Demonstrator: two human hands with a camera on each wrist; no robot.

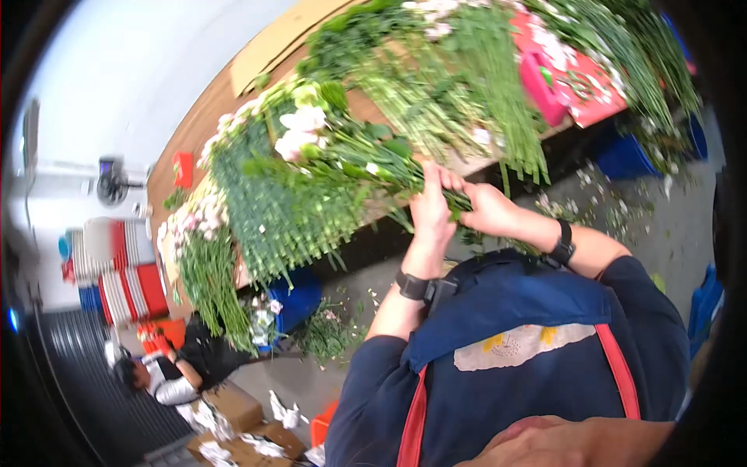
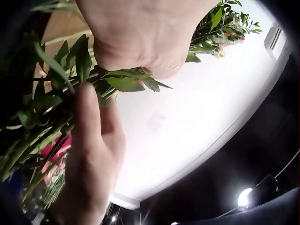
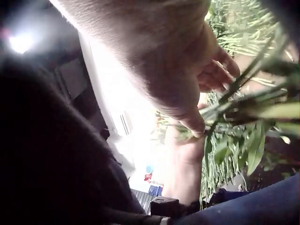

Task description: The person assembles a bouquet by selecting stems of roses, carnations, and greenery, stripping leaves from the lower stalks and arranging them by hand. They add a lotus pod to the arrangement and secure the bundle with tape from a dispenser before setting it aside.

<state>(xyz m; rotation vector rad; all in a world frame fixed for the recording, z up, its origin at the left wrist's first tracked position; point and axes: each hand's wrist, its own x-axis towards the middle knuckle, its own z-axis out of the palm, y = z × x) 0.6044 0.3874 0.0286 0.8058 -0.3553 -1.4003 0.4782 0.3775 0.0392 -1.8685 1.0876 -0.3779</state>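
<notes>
Both hands hold a flower bouquet out over the table edge. Pale pink blooms and green leaves fill its far end, which points left in the head view. My left hand grips the gathered stems, its fingers wrapped round them. Just behind it on the stems, my right hand holds the lower part between thumb and fingers. In the left wrist view leaves poke out under the left hand, and the right thumb lies against the stems. Loose stem ends stick out past the right hand in the right wrist view.
Rows of cut stems cover the wooden table. A pink holder lies on a red sheet at the right. Blue buckets stand below the edge. Another person is at lower left, near cardboard boxes.
</notes>
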